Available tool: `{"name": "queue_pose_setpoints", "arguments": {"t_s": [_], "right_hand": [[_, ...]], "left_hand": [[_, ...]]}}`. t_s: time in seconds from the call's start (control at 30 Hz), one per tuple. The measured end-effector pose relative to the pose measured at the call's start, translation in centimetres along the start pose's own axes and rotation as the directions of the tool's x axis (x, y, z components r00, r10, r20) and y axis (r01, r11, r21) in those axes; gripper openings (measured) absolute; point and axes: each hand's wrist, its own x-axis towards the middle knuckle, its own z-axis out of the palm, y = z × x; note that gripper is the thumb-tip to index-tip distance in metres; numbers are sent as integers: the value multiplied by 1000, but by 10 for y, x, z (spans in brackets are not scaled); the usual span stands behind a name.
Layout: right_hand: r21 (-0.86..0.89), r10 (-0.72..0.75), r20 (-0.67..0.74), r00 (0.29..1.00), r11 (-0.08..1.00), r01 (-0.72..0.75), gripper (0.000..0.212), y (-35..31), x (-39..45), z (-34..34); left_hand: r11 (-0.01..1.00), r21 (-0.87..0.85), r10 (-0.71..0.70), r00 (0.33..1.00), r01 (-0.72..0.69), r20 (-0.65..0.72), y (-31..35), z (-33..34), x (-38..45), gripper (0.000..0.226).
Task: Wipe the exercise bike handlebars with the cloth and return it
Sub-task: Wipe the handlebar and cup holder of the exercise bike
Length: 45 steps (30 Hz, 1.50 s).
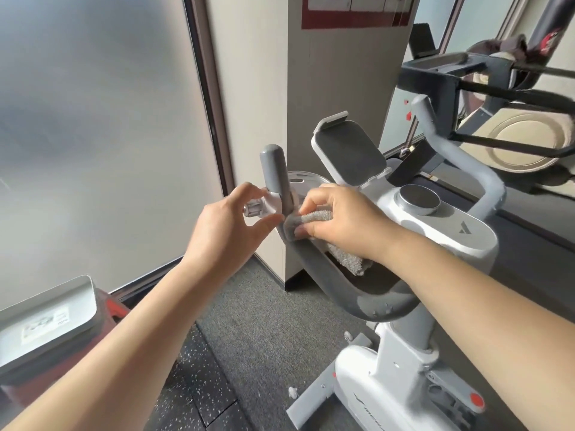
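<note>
A white exercise bike [404, 362] stands in front of me with grey padded handlebars [329, 275] that curve up to an upright left grip [275, 172]. My right hand [345, 222] presses a grey cloth [314, 219] around the bend of the left bar, and a loose end of the cloth [348, 261] hangs below my wrist. My left hand [230, 225] is beside the grip, fingers curled around a small white bracket with a metal knob [259, 208]. The right handlebar [460, 154] rises behind, untouched.
A tilted tablet holder [348, 150] and a round dial [418, 199] sit on the bike's console. A beige pillar [311, 88] and a frosted glass wall [93, 119] stand close behind. A grey tray [46, 321] lies at lower left; another machine [497, 98] is at right.
</note>
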Motion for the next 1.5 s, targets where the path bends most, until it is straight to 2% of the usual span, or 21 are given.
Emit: {"name": "queue_pose_setpoints", "arguments": {"t_s": [0.03, 0.1, 0.2, 0.33, 0.4, 0.5, 0.57, 0.63, 0.73, 0.8, 0.83, 0.87, 1.0, 1.07, 1.23, 1.3, 1.4, 1.43, 1.5], "right_hand": [[13, -29, -57, 998, 999, 30, 20, -2, 6, 3], [83, -71, -35, 997, 994, 73, 21, -1, 14, 8], [106, -92, 170, 981, 991, 75, 25, 13, 7, 1], [100, -111, 454, 884, 992, 73, 25, 27, -9, -18], [79, -135, 435, 890, 991, 112, 23, 25, -3, -19], [32, -187, 218, 958, 982, 185, 23, 15, 14, -11], [47, -210, 212, 954, 978, 205, 26, 14, 19, -9], [90, -227, 327, 917, 974, 209, 24, 21, 16, -14], [175, -276, 524, 806, 961, 215, 24, 35, -1, -26], [213, -308, 596, 742, 951, 223, 26, 44, -10, -30], [219, -313, 600, 736, 949, 225, 24, 47, -11, -31], [218, -320, 577, 751, 947, 236, 21, 48, -10, -29], [257, -353, 334, 874, 926, 275, 22, 41, -1, -13], [268, -341, 347, 874, 929, 256, 24, 41, 0, -11], [215, -276, 588, 760, 960, 182, 25, 60, -20, -31], [212, -261, 537, 802, 962, 172, 24, 63, -26, -29], [216, -261, 325, 909, 956, 198, 21, 56, -24, -17], [237, -257, 289, 922, 952, 192, 21, 53, -23, -14], [264, -245, 313, 917, 950, 164, 23, 49, -23, -13]], "left_hand": [[1000, 14, -6, 1000, 7, -20, 2, 1, 0, 35], [998, 59, -12, 999, 15, -52, 5, 4, 0, 34], [994, 105, -18, 995, 28, -96, 12, 8, 0, 33], [992, 99, -63, 991, 74, -116, 19, 14, -4, 29], [991, 109, -66, 991, 79, -118, 21, 17, -8, 30], [986, 145, -71, 990, 89, -120, 20, 21, -11, 33], [979, 164, -100, 988, 119, -117, 18, 23, -10, 33], [976, 157, -136, 985, 152, -110, 18, 24, -10, 32], [969, 145, -182, 976, 199, -120, 23, 28, -13, 36], [966, 133, -202, 969, 221, -141, 27, 33, -15, 42], [966, 126, -208, 966, 228, -150, 29, 35, -16, 45], [965, 124, -212, 964, 232, -158, 29, 37, -17, 48], [965, 123, -213, 966, 231, -149, 30, 43, -24, 58], [965, 130, -211, 970, 226, -117, 31, 46, -29, 63], [971, 115, -202, 976, 210, -84, 41, 53, -49, 76], [978, 113, -168, 982, 178, -91, 42, 54, -57, 76], [975, 196, -95, 993, 107, -70, 37, 52, -64, 70], [968, 237, -64, 996, 77, -59, 36, 50, -65, 63], [952, 307, 1, 999, 15, -51, 36, 48, -68, 48]]}}
